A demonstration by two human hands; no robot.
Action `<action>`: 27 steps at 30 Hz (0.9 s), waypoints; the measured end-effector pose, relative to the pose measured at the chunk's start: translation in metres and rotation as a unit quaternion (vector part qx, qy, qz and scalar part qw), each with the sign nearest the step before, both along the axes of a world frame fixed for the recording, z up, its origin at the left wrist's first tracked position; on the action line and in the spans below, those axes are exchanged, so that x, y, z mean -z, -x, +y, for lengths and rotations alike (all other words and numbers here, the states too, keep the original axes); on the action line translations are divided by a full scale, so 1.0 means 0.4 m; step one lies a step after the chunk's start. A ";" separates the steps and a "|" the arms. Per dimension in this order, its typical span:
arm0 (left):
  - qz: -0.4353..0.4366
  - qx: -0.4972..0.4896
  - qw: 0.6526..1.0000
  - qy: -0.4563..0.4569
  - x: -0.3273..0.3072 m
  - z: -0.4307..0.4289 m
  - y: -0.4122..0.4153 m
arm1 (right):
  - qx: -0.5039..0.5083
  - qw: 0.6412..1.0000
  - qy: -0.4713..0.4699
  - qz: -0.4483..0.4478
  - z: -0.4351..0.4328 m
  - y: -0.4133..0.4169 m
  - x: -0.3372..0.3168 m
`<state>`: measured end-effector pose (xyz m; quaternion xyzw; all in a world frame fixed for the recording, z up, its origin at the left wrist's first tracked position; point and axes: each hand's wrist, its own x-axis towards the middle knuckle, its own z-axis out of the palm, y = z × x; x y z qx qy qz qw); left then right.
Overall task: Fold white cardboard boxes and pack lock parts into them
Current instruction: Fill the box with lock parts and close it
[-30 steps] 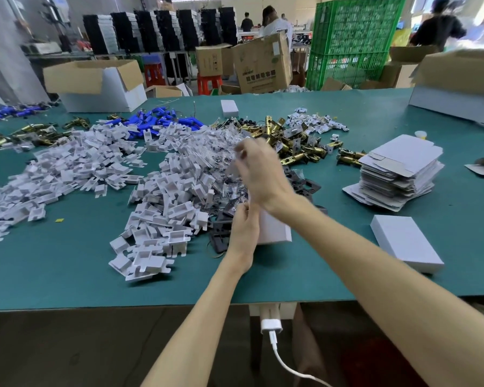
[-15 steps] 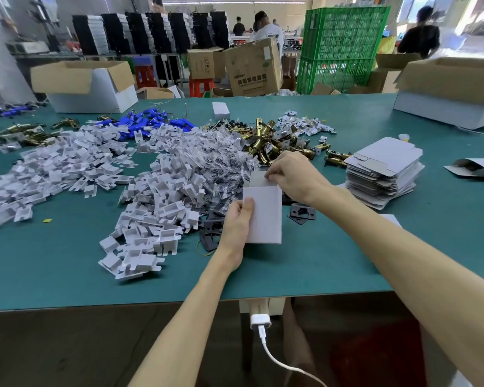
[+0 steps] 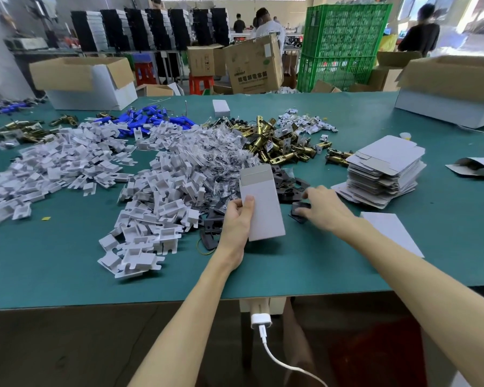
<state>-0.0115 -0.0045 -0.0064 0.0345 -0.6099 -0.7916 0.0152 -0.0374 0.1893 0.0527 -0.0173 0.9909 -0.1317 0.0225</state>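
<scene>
Clock dial centred on the white box [image 3: 264,210], 12 o'c = away from the person. Left hand [image 3: 235,219] grips the box by its long edge at 9 o'c. Thumb lies across the front face, tip approx at mid-height; the other fingers are curled round behind & out of sight. Box is clear of the table [image 3: 67,261], stood on end & leaning slightly. Its top flap is open at 12 o'c w/ grey inner card showing. Right hand [image 3: 326,209] is at 3 o'c, just beside the box but not touching it. Its fingers are bent down & pinch a black plate [image 3: 301,209]: thumb on the far side, fingertips on the near side, plate btwn them. That spot is a bit blurred, so can't tell if the plate is off the table. More black plates [image 3: 288,185] lie at 1–2 o'c, partly behind the box, w/ others at 8 o'c by the left wrist. Brass latches [image 3: 280,146] are piled at 1 o'c, further back. Clear bagged bits [image 3: 215,155] are heaped at 11 o'c, white plastic pieces [image 3: 157,196] at 9–10 o'c. Stack of flat box blanks [image 3: 386,174] sits at 2–3 o'c, beyond the right hand. A flat white item [image 3: 391,233], box or card, can't tell, lies at 4 o'c beside the right forearm.
</scene>
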 end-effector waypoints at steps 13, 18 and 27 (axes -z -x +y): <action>0.002 -0.014 1.000 0.019 0.002 0.003 0.001 | -0.004 0.997 0.050 0.059 0.015 -0.034 0.051; 0.001 -0.014 1.000 0.026 -0.001 0.003 -0.002 | 0.054 0.988 0.095 0.105 0.032 -0.027 0.057; 0.007 -0.009 0.999 0.034 -0.001 0.003 -0.003 | 0.109 0.973 0.181 0.088 0.078 -0.008 0.047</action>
